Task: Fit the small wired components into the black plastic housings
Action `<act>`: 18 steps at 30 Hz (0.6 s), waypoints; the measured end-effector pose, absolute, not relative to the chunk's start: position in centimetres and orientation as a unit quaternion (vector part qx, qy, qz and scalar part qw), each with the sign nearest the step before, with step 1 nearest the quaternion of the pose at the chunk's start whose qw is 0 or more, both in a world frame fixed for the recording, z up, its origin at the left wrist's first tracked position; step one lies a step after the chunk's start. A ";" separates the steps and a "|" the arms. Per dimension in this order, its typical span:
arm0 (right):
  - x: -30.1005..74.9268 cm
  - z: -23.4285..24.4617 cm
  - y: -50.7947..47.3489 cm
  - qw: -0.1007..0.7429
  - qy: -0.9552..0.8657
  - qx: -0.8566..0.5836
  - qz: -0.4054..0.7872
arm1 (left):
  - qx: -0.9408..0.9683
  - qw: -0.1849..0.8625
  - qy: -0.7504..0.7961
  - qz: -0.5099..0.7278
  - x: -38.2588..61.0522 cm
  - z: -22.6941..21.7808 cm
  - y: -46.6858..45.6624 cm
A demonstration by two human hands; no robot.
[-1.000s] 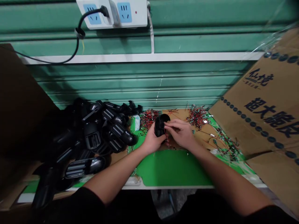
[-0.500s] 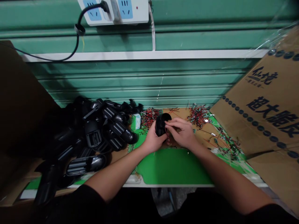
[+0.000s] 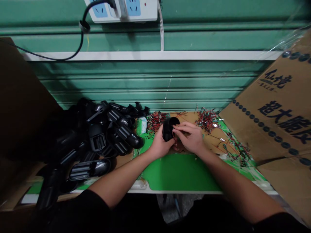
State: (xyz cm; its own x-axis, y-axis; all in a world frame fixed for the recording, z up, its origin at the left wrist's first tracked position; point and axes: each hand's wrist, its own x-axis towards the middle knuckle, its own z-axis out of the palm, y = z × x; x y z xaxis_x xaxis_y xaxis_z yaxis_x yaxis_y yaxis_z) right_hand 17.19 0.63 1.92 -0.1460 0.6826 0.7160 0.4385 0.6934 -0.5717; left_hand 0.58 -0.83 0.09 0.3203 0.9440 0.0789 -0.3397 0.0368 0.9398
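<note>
The left hand grips a black housing; the right hand pinches a red wire at it; seating it probably needs a steady hold.

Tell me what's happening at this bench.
A person holds a small black plastic housing in the left hand above a green mat. The right hand pinches a thin red wire at the housing's opening. A pile of black plastic shells lies to the left, heaps of red-wired parts behind, and a cardboard box to the right.
</note>
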 end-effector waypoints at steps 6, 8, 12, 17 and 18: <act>17.1 2.0 0.5 0.536 -0.748 -0.378 0.103 | 0.487 0.645 0.315 0.499 0.7 0.1 -0.9; 17.1 2.0 0.5 0.529 -0.748 -0.387 0.104 | 0.485 0.643 0.320 0.499 0.8 0.2 -0.9; 17.4 2.2 0.6 0.507 -0.756 -0.395 0.123 | 0.488 0.638 0.333 0.494 0.8 0.3 -1.0; 17.3 2.2 0.5 0.502 -0.753 -0.402 0.140 | 0.494 0.638 0.320 0.496 0.7 0.3 -1.1; 17.2 2.1 0.5 0.516 -0.734 -0.412 0.156 | 0.494 0.638 0.317 0.498 0.7 0.2 -1.1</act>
State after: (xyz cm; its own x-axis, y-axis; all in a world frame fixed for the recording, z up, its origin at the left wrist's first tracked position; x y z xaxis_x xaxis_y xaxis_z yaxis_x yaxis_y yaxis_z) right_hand 17.16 0.53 2.15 -0.1276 0.7664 0.6296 0.4438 0.6118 -0.6548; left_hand 0.71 -1.12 0.24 0.3030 0.9490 0.0875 -0.3221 0.0156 0.9466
